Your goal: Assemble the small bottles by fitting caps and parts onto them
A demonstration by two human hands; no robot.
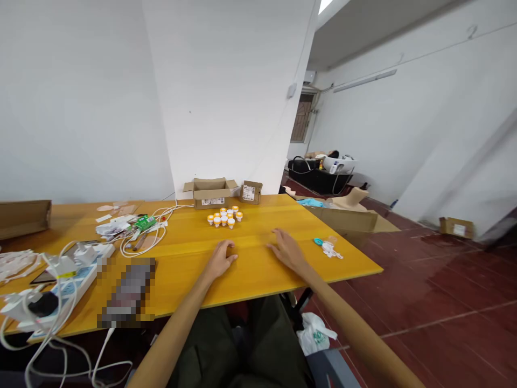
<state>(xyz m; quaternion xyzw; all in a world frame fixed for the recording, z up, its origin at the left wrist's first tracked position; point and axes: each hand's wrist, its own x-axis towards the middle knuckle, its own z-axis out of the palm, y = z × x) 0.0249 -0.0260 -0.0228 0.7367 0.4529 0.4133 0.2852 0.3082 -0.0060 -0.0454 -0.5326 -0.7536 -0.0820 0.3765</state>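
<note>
On the yellow table [250, 269], my left hand [220, 260] rests near the middle, thumb and fingers apart, holding nothing. To its right is my right hand [287, 249], slightly blurred, its fingers spread and nothing in them. Beyond the hands stands a cluster of several small white containers with orange tops [224, 215]. Behind the cluster sits an open cardboard box [212, 195], with a smaller cardboard box [251, 192] to its right. A teal ring-shaped item [319, 242] and a small white tangled item [331, 249] lie right of my right hand.
At the left are a power strip [81, 285] with plugs and white cables, a pixelated dark device [129, 291], a green packet [145, 222] and a brown box [24, 218]. A large carton [343, 220] stands beyond the table's right edge. A white bag [315, 334] lies below.
</note>
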